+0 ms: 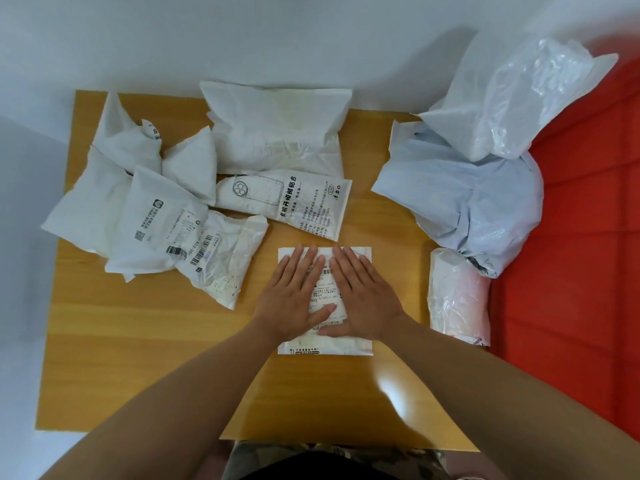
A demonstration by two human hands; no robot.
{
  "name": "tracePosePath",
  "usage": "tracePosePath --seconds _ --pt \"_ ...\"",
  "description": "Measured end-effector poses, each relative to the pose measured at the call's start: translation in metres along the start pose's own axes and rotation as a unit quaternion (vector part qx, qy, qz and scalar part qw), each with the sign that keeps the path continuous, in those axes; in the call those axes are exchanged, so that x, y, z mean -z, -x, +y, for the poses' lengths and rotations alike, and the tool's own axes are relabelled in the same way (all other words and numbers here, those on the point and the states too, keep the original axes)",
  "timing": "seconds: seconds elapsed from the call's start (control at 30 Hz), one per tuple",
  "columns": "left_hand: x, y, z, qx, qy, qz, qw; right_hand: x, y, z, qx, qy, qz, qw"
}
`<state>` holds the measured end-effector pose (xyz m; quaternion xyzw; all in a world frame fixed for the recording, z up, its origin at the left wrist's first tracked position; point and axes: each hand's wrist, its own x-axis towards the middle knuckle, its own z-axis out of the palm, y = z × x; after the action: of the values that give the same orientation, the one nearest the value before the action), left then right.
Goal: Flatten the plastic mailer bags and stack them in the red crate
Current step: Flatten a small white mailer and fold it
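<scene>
Wooden table, both hands' fingers spread flat on small mailer, crumpled mailers left, red crate right

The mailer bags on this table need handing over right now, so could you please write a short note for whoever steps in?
Left hand and right hand: both flat, fingers straight, pressing the small white mailer at the table's centre.
Waiting bags: a crumpled pile at the left, a large white mailer at the back with the phone-case mailer in front of it.
Right side: a grey-blue bag, a clear bag and a small pinkish bag lie at the edge of the red crate; whether any are properly stacked is unclear.
Left: finish this one, crate it, then flatten the rest.
</scene>
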<state>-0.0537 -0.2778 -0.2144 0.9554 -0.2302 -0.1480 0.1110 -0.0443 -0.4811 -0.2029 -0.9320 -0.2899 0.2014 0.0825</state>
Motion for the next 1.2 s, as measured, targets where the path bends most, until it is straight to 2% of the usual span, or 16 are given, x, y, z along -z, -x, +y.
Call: tracePosePath --seconds 0.13,0.33,0.43,0.6,0.73,0.83,1.0,1.2 --pt "0.000 -0.001 0.000 0.000 -0.011 0.006 1.000 -0.002 -0.001 0.002 0.004 0.005 0.018 1.000" --pt "0.007 0.003 0.003 0.016 -0.027 0.013 0.999 0.005 -0.001 0.011 0.025 0.028 -0.010 0.999" --pt "0.017 0.011 0.000 0.033 -0.050 0.023 0.998 0.010 0.010 0.019 0.035 0.037 0.010 0.999" --pt "0.028 0.038 -0.008 0.037 -0.076 0.041 0.996 -0.002 0.042 0.019 -0.034 0.001 0.096 0.995" --pt "0.029 0.050 -0.005 0.005 -0.066 0.084 0.994 -0.006 0.047 0.000 -0.101 -0.017 0.121 0.987" --pt "0.027 0.048 -0.002 -0.011 -0.041 0.091 0.995 -0.008 0.049 -0.009 -0.115 -0.053 0.094 0.988" --pt "0.018 0.036 -0.005 -0.046 -0.009 0.038 0.998 -0.012 0.046 -0.016 -0.045 -0.033 0.009 0.998" --pt "0.006 0.024 -0.003 -0.069 -0.034 -0.026 0.997 -0.007 0.029 -0.006 -0.002 0.005 -0.006 1.000"
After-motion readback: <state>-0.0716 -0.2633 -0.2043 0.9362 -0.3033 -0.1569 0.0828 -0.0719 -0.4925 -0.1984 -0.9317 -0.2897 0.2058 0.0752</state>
